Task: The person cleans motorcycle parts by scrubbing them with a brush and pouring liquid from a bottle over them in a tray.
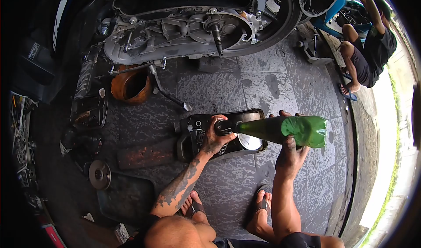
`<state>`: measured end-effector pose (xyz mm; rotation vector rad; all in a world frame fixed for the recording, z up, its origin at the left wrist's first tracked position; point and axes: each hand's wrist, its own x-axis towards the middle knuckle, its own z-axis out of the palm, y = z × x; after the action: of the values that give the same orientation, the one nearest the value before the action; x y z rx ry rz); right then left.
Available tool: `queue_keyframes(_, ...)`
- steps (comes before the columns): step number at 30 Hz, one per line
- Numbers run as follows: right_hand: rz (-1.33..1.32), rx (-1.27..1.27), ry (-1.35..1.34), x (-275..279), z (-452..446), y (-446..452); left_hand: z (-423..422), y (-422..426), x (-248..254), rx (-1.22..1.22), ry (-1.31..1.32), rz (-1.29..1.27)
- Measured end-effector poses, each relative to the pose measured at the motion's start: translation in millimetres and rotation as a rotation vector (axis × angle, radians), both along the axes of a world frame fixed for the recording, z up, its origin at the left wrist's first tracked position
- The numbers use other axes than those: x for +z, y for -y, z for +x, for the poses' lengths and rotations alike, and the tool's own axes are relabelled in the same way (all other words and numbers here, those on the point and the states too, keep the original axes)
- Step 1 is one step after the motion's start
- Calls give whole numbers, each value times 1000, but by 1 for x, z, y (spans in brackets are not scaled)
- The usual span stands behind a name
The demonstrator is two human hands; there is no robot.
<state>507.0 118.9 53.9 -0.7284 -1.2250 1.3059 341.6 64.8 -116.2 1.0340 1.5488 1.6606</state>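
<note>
A green plastic bottle (302, 131) lies nearly sideways in the air, its neck pointing left. My right hand (291, 153) is wrapped round its wide body. Fingers of my left hand (215, 138) curl round a dark round part (223, 127) at the bottle's mouth; whether this part belongs to the bottle or stands apart cannot be made out. Beneath both hands a dark engine or housing part (193, 127) rests on the floor, with a shiny round metal piece (250, 142) at its right end.
An open scooter engine case (153, 39) and rear wheel (280, 35) span the top. An orange-brown container (118, 88), a metal disc (100, 175) and a dark tray (125, 195) stand at the left. Another person (377, 50) sits at the upper right. Tiled floor (210, 92) lies between.
</note>
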Motion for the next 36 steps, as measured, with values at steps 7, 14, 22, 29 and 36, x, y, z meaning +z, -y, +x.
queue_keyframes(7, 31, 11, -67, -4, 2, -4, 2, 5, 13, -229, 363, -67)
queue_keyframes(14, 53, 78, -110, -1, -1, 1, 0, 5, 27, -295, 474, -109)
queue_keyframes(22, 48, 55, -1, 7, 5, -4, 7, 6, 47, -118, -147, -99)
queue_keyframes(29, 58, 15, 41, 17, 8, -5, 8, 3, 35, 12, -614, 0)
queue_keyframes(36, 34, 37, 101, 21, 10, -7, 5, 4, 40, 67, -716, 45)
